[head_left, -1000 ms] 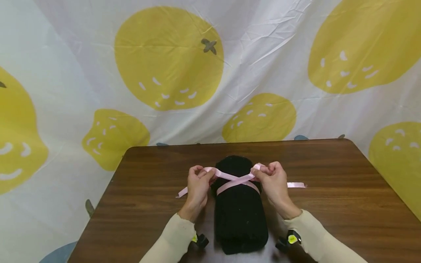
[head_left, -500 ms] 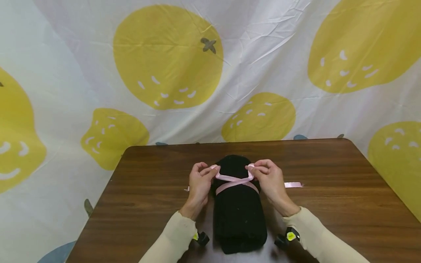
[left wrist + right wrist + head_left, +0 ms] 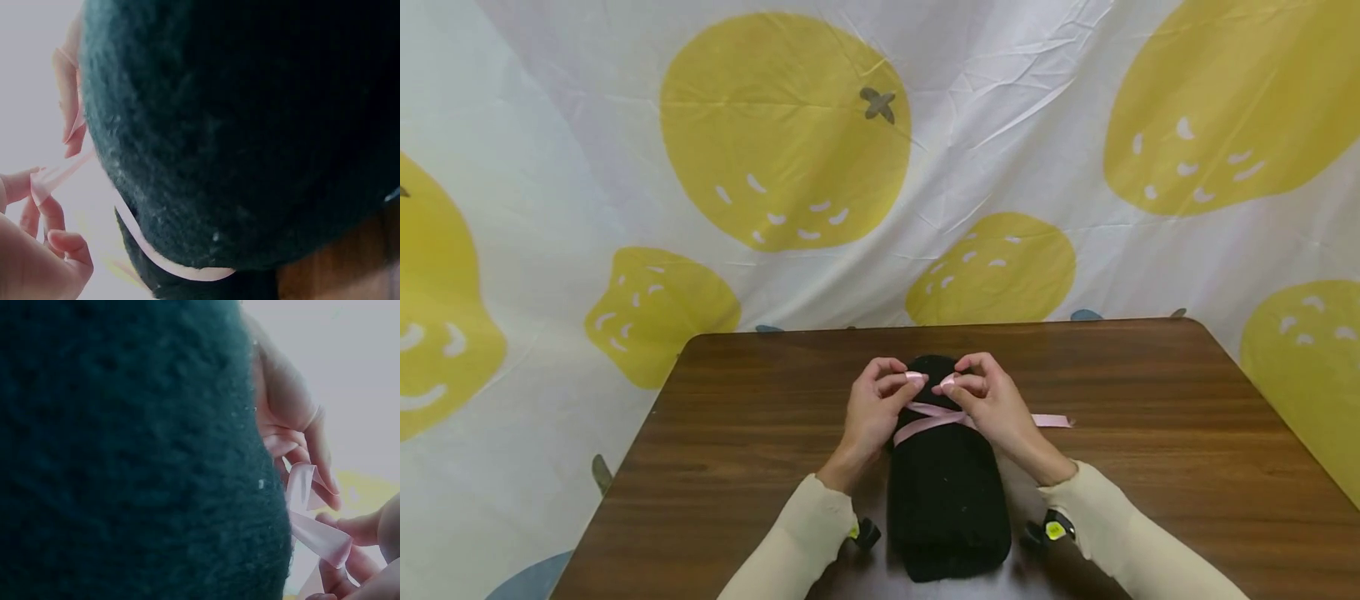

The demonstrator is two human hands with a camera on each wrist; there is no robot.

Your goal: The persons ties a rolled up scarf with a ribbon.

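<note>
Ribbon (image 3: 934, 418) is crossed over the roll (image 3: 946, 492) on the surface (image 3: 1150, 467); one end is pinched in each of the left hand (image 3: 876, 408) and right hand (image 3: 987, 402), raised above the roll so the band stays taut.

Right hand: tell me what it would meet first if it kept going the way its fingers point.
The right hand points left across the black roll, so it would probably meet the left hand first; both pinch the pink ribbon.
</note>
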